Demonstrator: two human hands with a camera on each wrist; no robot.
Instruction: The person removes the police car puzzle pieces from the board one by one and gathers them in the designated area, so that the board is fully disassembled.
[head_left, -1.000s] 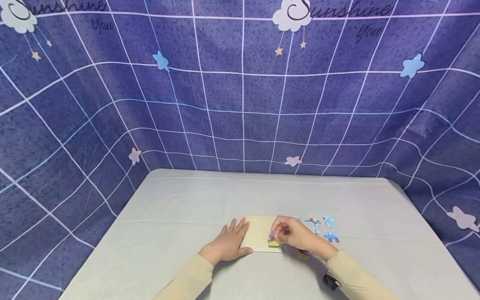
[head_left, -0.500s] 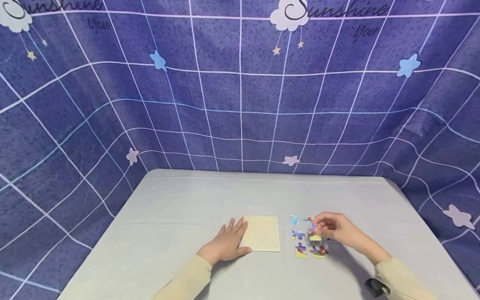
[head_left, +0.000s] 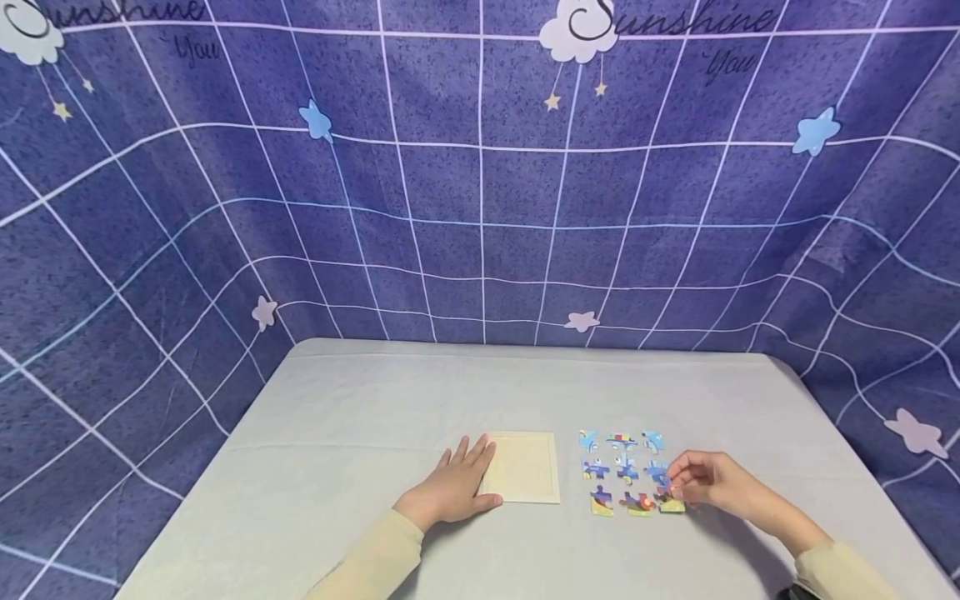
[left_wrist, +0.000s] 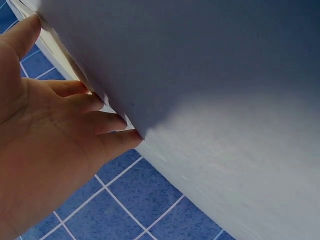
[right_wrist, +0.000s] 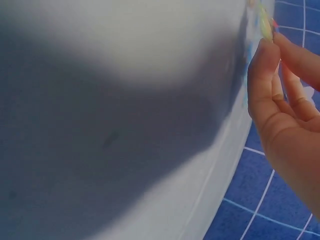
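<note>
My left hand [head_left: 450, 486] lies flat with straight fingers on the left edge of a pale square puzzle tray [head_left: 522, 468], whose inside is bare. At the right, my right hand [head_left: 712, 482] pinches a jigsaw puzzle piece [head_left: 672, 503] with a yellow lower edge between thumb and fingertips. It is at the lower right corner of the rows of loose puzzle pieces [head_left: 626, 468]. Whether the pinched piece touches the table cannot be told. In the right wrist view, the piece shows edge-on as a yellow sliver [right_wrist: 265, 25] at the fingertips.
Both hands are over a table [head_left: 420, 392] with a pale grey cloth. A blue-purple grid-patterned curtain [head_left: 480, 192] surrounds its back and sides. A dark wrist device [head_left: 797, 592] shows at the right sleeve.
My right hand has carried the pinched puzzle piece from the tray rightwards, over the loose pieces, to their lower right corner. The left hand has kept its place on the tray.
</note>
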